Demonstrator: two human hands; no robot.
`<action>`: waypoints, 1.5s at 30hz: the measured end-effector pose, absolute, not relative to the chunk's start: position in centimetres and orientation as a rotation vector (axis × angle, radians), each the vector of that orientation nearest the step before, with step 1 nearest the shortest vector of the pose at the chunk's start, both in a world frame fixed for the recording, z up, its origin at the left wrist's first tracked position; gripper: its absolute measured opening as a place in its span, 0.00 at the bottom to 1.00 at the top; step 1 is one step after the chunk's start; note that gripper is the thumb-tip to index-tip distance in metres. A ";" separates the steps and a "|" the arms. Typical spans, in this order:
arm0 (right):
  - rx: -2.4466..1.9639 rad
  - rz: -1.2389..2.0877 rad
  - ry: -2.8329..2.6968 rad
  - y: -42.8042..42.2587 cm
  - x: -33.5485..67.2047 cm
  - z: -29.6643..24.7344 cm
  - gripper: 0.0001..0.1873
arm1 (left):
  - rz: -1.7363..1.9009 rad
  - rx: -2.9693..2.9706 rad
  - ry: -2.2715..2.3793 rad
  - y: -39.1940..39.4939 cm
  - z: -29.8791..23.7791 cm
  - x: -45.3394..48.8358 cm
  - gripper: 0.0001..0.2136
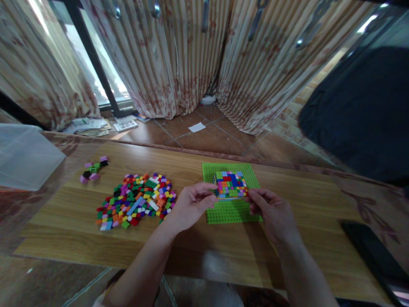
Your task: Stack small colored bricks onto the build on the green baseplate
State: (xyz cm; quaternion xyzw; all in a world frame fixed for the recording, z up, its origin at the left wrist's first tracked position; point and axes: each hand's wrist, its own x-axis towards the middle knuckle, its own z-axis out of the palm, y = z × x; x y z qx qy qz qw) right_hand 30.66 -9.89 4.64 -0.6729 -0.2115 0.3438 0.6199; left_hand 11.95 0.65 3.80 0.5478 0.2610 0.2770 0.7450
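Gripping multicolour brick block [231, 185] from both sides: L hand [191, 204] on its left edge w/ thumb and fingertips pinched, R hand [271, 211] at its right lower corner, fingers curled in on it. Standing on green baseplate [233, 213], in the far half, several layers high, top studs in red, blue, green, pink. Baseplate flat on wooden table [79, 238], approx centre, close to far edge. Left of L hand, near the wrist: pile of loose bricks [136, 200], mixed colours, spread flat. Beyond the pile, apart from it: small purple-green-black build [92, 168]. Far left on table: clear plastic container [25, 155], contents not readable. Right side, by near edge: dark flat slab [370, 251], poss. a phone, can't tell. Behind table: tiled floor w/ white paper scrap [197, 127], papers [89, 125] by window, striped curtains [166, 55].
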 end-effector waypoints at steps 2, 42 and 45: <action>-1.574 0.769 -0.496 -9.8 30.6 4.8 0.19 | 0.594 1.211 0.581 0.6 3.8 12.0 0.16; -1.479 0.837 -0.418 -9.4 30.9 3.7 0.19 | 0.587 1.222 0.591 0.5 3.7 12.0 0.16; -1.507 0.825 -0.444 -9.3 30.7 3.7 0.20 | 0.586 1.224 0.582 0.5 3.5 12.0 0.16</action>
